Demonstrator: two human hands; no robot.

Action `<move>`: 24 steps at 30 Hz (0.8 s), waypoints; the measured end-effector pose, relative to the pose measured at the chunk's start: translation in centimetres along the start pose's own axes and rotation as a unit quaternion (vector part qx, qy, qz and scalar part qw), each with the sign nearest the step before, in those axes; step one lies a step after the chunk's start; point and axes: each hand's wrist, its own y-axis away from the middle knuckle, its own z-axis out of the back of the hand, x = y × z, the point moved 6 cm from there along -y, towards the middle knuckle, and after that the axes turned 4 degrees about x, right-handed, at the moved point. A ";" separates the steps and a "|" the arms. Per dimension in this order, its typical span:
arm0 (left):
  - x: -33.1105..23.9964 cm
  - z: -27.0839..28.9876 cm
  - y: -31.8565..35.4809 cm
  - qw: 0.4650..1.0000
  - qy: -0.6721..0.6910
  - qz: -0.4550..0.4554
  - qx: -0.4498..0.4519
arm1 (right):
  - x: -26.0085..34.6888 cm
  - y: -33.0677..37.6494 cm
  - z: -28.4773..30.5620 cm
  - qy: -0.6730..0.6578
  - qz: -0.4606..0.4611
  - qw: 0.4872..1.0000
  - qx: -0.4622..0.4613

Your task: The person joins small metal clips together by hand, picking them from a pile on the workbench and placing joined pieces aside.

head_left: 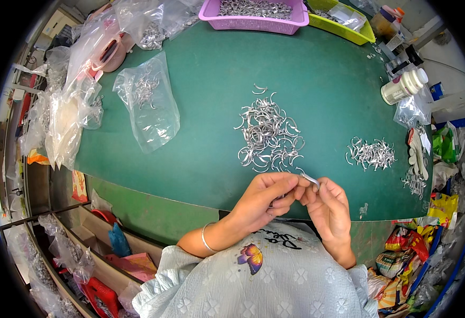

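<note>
Left hand: the left hand (261, 199) sits at about 6 o'clock over the near edge of the table, its fingers curled in and pinching one end of a small metal clip (310, 179); a thin bangle (206, 238) circles that wrist.
Right hand: the right hand (329, 209) meets the left just to the 3 o'clock side of it, fingertips closed on the same metal clip from the other end.
Metal clip: a bent silver piece, held between both hands, raised just above the table edge, at 6 o'clock from the large heap.
Large heap: a loose pile of silver clips (268, 137) lies near the table's centre, just beyond the hands.
Small heap: a smaller pile of clips (371, 153) lies at 3 o'clock from the large one, well apart from it.
Table: a green tabletop (206, 95) carries it all.
Bag: a clear plastic bag (147, 103) with a few clips inside lies at 9 o'clock from the large heap.
Baskets: a purple basket (253, 22) full of clips stands at 12 o'clock, with a yellow-green basket (344, 26) beside it.
Bottle: a white bottle (403, 86) lies on its side at about 2 o'clock.
</note>
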 end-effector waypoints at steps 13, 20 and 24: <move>-0.5 1.5 -0.1 0.995 0.053 -0.085 -0.002 | 2.3 -2.4 2.9 0.468 0.171 0.863 -0.086; 0.0 2.5 -1.0 0.977 0.149 -0.079 0.133 | 2.2 -7.2 4.1 0.765 0.266 0.571 -0.133; -0.1 2.8 -1.5 0.977 0.111 -0.095 0.154 | 2.0 -7.5 5.7 0.683 0.227 0.676 -0.161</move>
